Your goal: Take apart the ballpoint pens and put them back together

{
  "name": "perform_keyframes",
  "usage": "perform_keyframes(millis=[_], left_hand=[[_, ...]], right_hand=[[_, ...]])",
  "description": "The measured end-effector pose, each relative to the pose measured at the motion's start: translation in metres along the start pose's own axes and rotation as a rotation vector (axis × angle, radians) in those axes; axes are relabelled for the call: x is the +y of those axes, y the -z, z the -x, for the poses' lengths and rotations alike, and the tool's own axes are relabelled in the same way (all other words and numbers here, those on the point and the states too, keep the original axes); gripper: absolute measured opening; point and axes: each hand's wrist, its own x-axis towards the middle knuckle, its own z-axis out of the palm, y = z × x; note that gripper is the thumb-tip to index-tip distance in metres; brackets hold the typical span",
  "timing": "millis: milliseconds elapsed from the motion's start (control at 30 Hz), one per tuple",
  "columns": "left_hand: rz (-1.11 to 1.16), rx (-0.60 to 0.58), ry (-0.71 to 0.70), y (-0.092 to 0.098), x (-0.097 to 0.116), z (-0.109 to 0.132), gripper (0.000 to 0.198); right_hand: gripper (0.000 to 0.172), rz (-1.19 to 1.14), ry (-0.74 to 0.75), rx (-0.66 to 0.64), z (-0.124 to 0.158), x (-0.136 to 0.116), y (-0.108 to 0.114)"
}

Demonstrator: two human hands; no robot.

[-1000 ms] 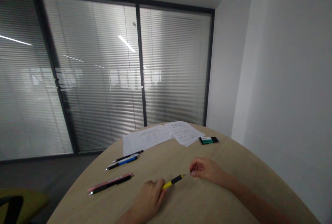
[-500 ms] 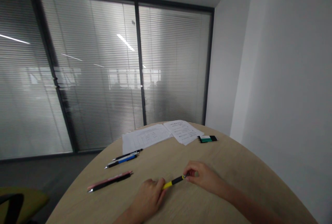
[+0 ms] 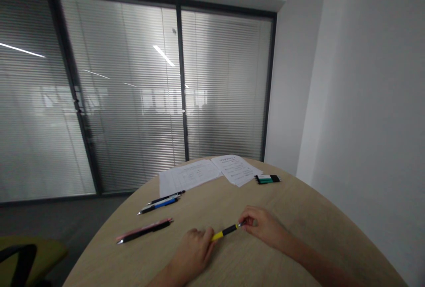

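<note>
My left hand [image 3: 195,248] is closed around the yellow barrel of a pen [image 3: 229,230] with a black grip section, held low over the table. The pen's silver tip end points right, toward my right hand [image 3: 260,225]. Thumb and fingers of that hand are pinched together at the tip; whether they hold the tip itself or a small separate piece is too small to tell. Left of my hands lie a pink pen and a black pen [image 3: 145,231] side by side. Farther back is a blue, white and black group of pens [image 3: 162,203].
Printed paper sheets [image 3: 189,176] lie at the far side of the round wooden table [image 3: 299,203]. To their right rests a bundle of green, white and black pens [image 3: 267,179]. A yellow-green chair [image 3: 49,258] stands at lower left.
The view has shifted slightly, so the scene sits a little farther right. More of the pen's silver tip shows between the black grip and my right fingers. Both hands stay closed.
</note>
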Motion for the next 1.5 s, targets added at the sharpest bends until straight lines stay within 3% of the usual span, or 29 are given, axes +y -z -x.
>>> perform_keyframes(millis=[467,833,1167,1267,1367,1500], left_hand=[[-0.011,-0.022,-0.037,0.001,0.003,0.001,0.013],[-0.049,0.034,-0.08,-0.003,0.0,0.001,0.013],[-0.125,-0.014,-0.118,0.013,0.009,0.002,0.01],[-0.115,-0.006,-0.117,0.011,0.006,0.002,0.007],[-0.102,0.052,-0.111,0.007,0.002,0.002,0.007],[-0.089,0.078,-0.072,0.003,-0.003,0.002,0.008]], right_hand=[[0.02,-0.035,-0.109,-0.015,0.002,0.002,-0.01],[0.009,-0.054,-0.12,-0.068,0.004,0.005,-0.011],[0.038,-0.034,-0.197,-0.104,0.008,0.015,-0.025],[0.042,-0.098,-0.155,-0.067,0.008,0.012,-0.022],[0.03,-0.2,-0.039,-0.054,0.008,0.004,-0.012],[0.027,-0.179,-0.057,-0.082,0.007,-0.004,0.0]])
